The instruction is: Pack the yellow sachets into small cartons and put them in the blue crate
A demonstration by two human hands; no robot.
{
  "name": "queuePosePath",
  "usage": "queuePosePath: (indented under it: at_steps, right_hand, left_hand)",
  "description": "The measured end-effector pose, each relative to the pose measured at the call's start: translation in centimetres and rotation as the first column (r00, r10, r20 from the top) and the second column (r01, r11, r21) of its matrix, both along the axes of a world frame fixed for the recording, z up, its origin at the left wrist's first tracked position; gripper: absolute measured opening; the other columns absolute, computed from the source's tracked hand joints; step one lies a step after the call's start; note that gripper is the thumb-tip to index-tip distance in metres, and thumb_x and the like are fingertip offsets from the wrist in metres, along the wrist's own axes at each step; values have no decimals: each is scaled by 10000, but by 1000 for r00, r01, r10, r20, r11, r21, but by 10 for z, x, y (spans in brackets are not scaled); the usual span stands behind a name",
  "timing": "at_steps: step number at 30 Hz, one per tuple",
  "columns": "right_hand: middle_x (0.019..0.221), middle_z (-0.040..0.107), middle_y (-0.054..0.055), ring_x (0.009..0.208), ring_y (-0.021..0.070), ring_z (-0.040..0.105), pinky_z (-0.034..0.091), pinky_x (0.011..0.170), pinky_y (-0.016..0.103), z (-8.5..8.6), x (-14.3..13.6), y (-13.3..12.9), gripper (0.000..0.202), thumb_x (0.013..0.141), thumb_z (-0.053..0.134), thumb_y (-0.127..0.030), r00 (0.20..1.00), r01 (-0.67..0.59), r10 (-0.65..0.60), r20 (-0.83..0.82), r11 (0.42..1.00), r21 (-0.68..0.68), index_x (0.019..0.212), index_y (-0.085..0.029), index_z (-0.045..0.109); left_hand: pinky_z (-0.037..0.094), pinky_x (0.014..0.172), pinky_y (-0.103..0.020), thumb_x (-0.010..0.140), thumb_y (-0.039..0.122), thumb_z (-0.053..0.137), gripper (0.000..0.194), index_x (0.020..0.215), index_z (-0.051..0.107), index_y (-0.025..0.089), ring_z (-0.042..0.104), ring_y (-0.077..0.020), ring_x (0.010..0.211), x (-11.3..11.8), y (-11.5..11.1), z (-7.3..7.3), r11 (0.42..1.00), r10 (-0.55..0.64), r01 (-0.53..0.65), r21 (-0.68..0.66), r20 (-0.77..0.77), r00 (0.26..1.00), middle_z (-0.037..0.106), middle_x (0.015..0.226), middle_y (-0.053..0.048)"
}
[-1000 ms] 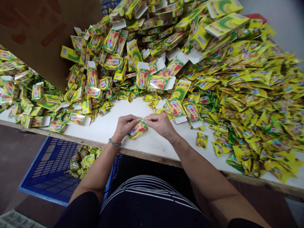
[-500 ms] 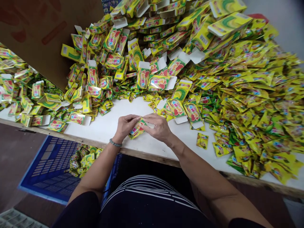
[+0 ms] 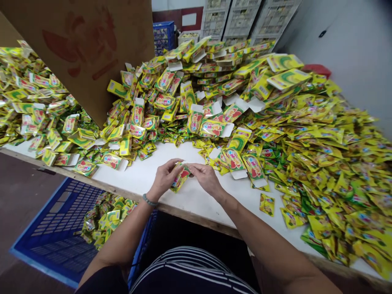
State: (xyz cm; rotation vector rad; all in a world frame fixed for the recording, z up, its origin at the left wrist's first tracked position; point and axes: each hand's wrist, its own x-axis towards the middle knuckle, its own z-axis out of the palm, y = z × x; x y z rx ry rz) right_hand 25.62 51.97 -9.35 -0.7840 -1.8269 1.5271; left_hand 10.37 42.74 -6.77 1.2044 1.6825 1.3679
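Note:
A small yellow-green candy box point(image 3: 181, 179) is held just above the white table near its front edge. My left hand point(image 3: 165, 178) is closed round its left side, thumb towards the upper end. On the other side, the fingers of my right hand point(image 3: 204, 176) are pinched at the box's upper right end; part of that end is hidden behind them. To the right lie open boxes with white flaps, such as one box point(image 3: 255, 168). A single yellow sachet point(image 3: 267, 204) lies flat nearer the table edge.
Behind my hands rises a heap of open boxes point(image 3: 211, 124). Yellow sachets point(image 3: 330, 163) pile up on the right. A brown carton point(image 3: 122, 49) stands at the back left. Below the table edge point(image 3: 128, 194), a blue crate point(image 3: 45, 228) holds packets. White crates point(image 3: 214, 20) are stacked behind.
The camera has tilted up, so the scene sits lower and the back crates show. My right thumb has moved off the box's printed face to its end, while my left hand keeps its grip.

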Motion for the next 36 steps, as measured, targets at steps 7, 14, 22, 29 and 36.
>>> queuePosePath:
  at_steps: [7, 14, 22, 29, 36]
  right_hand:
    - [809, 717, 66, 786, 211, 672, 485, 755, 321, 22, -58, 54, 265, 956, 508, -304, 924, -59, -137, 357, 872, 486, 938, -174, 738]
    - [1267, 614, 223, 1185, 312, 533, 435, 933, 380, 18, -132, 81, 368, 910, 464, -75, 740, -281, -324, 589, 647, 709, 1232, -89, 643]
    - [918, 732, 84, 849, 213, 649, 470, 777, 310, -6, -71, 80, 244, 835, 510, -89, 840, -143, -196, 506, 820, 555, 891, -172, 732]
    - [821, 689, 10, 790, 172, 614, 461, 776, 308, -7, 15, 55, 83, 697, 629, -264, 959, 39, -66, 277, 994, 100, 748, -200, 646]
    - [778, 643, -19, 714, 131, 594, 494, 702, 283, -11, 37, 47, 301, 599, 742, -369, 997, 73, -78, 4, 920, -385, 807, -200, 606]
  left_hand:
    - [455, 697, -256, 893, 480, 567, 343, 1064, 745, 241, 683, -197, 752, -101, -121, 59, 806, -393, 63, -589, -452, 801, 760, 839, -23]
    - [446, 692, -286, 871, 511, 543, 453, 1160, 709, 203, 671, -207, 731, -110, -103, 50, 849, -175, -167, -502, -564, 807, 768, 858, -41]
    - [444, 681, -287, 884, 452, 582, 347, 1059, 732, 193, 662, -196, 755, -77, -5, 12, 930, 33, -213, -298, -510, 859, 758, 845, -51]
    - [468, 803, -317, 874, 333, 642, 355, 1189, 689, 177, 672, -225, 909, -53, 51, -5, 944, 60, -253, -211, -645, 762, 717, 1090, -110]
    - [438, 663, -289, 836, 541, 646, 391, 843, 727, 159, 622, -185, 736, -10, 73, -2, 950, -85, 13, -313, -219, 972, 700, 767, -59]
